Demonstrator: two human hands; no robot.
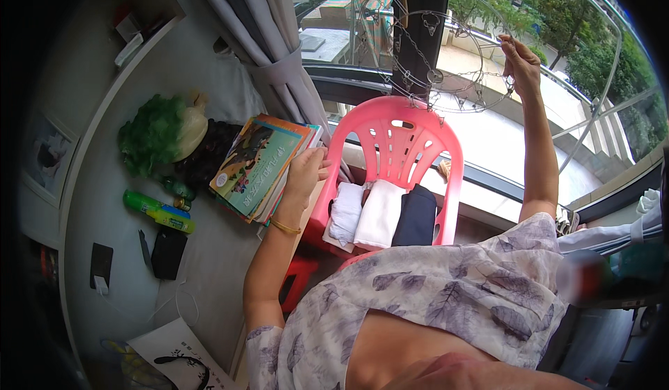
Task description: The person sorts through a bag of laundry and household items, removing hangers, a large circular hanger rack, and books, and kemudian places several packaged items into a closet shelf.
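Note:
My right hand (pixel 521 65) is raised at the window, its fingers pinched on the wire of a round metal drying hanger (pixel 435 76). Chains and small clips dangle from its rings, above the back of a pink plastic armchair (pixel 384 155). My left hand (pixel 307 173) is beside the edge of a stack of books (pixel 264 168), fingers apart with nothing in them; whether it touches the books I cannot tell. On the chair seat lie a rolled pale cloth (pixel 345 213), a folded white cloth (pixel 380 214) and a folded dark navy cloth (pixel 415 216).
Left of me runs a desk (pixel 209 264) holding a green bottle (pixel 159 211), a black box (pixel 170 254), a phone-like black slab (pixel 101 265) and a green plastic bag (pixel 151 134). A tied grey curtain (pixel 277 63) hangs by the window. Beneath the desk edge stands a red stool (pixel 298 280).

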